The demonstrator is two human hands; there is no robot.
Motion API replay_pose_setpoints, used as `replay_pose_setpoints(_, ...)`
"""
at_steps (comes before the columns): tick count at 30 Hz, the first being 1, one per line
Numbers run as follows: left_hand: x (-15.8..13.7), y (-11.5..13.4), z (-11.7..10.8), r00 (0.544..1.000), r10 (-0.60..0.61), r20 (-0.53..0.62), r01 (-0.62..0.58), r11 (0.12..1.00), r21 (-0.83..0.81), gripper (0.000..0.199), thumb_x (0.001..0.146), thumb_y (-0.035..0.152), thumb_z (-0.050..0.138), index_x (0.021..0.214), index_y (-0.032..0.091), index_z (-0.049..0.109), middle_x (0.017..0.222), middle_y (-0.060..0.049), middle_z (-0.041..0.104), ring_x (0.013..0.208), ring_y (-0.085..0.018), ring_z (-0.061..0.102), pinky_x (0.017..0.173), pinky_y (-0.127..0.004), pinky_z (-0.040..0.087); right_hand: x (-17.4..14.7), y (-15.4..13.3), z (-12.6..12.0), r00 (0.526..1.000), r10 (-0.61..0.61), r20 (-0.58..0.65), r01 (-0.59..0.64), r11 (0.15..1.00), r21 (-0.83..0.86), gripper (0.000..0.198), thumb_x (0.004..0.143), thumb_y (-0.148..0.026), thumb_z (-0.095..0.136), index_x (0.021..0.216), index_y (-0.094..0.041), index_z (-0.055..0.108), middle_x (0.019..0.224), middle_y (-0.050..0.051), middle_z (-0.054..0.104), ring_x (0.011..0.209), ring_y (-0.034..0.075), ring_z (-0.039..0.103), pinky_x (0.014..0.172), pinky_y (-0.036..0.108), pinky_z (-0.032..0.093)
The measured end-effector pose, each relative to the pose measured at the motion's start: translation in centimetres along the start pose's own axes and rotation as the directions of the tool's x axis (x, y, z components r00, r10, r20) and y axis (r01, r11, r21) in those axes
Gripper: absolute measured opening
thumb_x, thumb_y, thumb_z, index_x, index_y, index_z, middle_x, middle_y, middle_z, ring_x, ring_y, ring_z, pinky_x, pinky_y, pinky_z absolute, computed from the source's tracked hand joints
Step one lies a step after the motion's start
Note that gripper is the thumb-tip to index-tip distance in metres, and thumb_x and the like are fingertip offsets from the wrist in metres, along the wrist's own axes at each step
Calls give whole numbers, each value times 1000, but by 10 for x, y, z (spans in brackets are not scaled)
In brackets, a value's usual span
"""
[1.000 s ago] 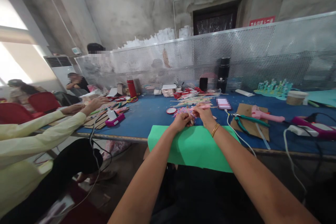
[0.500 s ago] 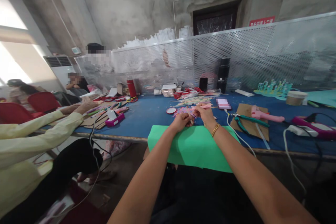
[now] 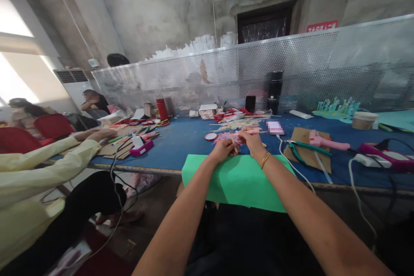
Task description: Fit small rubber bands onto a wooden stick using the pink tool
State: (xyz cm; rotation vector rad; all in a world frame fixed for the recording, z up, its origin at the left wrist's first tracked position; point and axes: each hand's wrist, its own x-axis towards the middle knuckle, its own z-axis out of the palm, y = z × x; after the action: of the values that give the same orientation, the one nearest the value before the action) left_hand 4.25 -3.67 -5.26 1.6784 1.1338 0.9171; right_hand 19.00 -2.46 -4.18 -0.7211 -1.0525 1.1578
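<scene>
My left hand [image 3: 223,150] is closed, its fingers pinching a small pale stick-like piece [image 3: 235,148]. Close beside it, my right hand [image 3: 251,141] grips a slim pink pen-like tool [image 3: 255,131], whose thin end points to the right. The hands nearly meet above a heap of pink and purple shreds [image 3: 221,139]. Under my forearms a bright green sheet [image 3: 239,183] hangs over the table's front edge. What the fingertips touch is too small to make out.
On the blue table [image 3: 174,146] lie thin sticks [image 3: 231,126], a round red-rimmed lid [image 3: 211,136], teal pliers [image 3: 299,150], a pink glue gun [image 3: 326,141] and purple power strips. A black flask [image 3: 274,92] stands behind. To the left, a co-worker's sleeved arms [image 3: 61,168] reach over cardboard.
My hands stay almost in place, with only slight finger movement. The co-worker's hands at the left have shifted a little lower and to the left.
</scene>
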Motion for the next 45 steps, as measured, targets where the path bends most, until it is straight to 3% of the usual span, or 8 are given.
replay_pose_setpoints(7,-2,3,1,1000,5,3,-5,1000,-1,34,81,44,67,69,14,58,61,0,64,51,-9,56,54,-22,45,0,-1,0,999,-20,-42,19,1000,-9,25,57,-35,77,59,-19,58,50,-3,60,44,9,53,43,20,43)
replay_pose_setpoints(12,-3,4,1,1000,8,10,-8,1000,-10,31,80,44,67,72,15,60,61,1,64,51,-9,55,54,-22,45,-2,-3,2,1000,-6,14,6,1000,1,25,56,-34,77,60,-18,58,52,-2,62,47,10,55,46,20,44)
replay_pose_setpoints(17,-2,3,1,1000,0,-1,0,1000,-8,32,81,43,67,69,15,59,61,0,64,51,-10,55,57,-24,47,0,-2,1,998,-23,-58,23,1000,-3,24,56,-34,76,58,-18,58,50,-3,60,44,9,53,44,20,42)
replay_pose_setpoints(22,-1,2,2,1000,-6,-5,6,1000,-29,31,81,42,68,70,15,59,61,0,64,51,-9,56,55,-22,46,-1,-1,1,1000,-6,9,7,1000,-14,26,56,-36,77,59,-19,58,51,-2,61,46,10,54,44,20,43)
replay_pose_setpoints(32,-3,5,2,1000,3,4,-3,1000,3,34,81,46,67,69,15,59,61,0,64,50,-9,54,56,-23,46,-2,-2,2,1000,-3,11,3,1000,-9,26,56,-35,77,59,-19,57,51,-2,61,45,9,53,44,20,42)
replay_pose_setpoints(37,-3,4,2,1000,-8,1,8,1000,6,36,80,48,67,69,15,58,61,0,64,52,-8,55,55,-21,46,-2,-4,1,999,-13,-49,12,1000,-20,27,56,-36,77,59,-19,57,49,-3,59,44,9,52,43,20,41)
replay_pose_setpoints(42,-2,3,2,1000,-9,-3,9,1000,-18,33,80,46,68,72,15,59,62,0,65,51,-8,55,54,-21,45,-3,-3,2,999,12,30,-11,1000,-23,27,57,-37,78,59,-19,58,53,-2,63,46,10,55,45,20,44)
replay_pose_setpoints(45,-3,4,2,1000,-2,-1,2,1000,-9,33,81,45,67,70,15,58,61,0,64,51,-9,55,55,-22,46,-2,-3,1,1000,11,0,-11,1000,-28,26,56,-36,77,59,-19,57,51,-2,62,44,9,53,44,20,43)
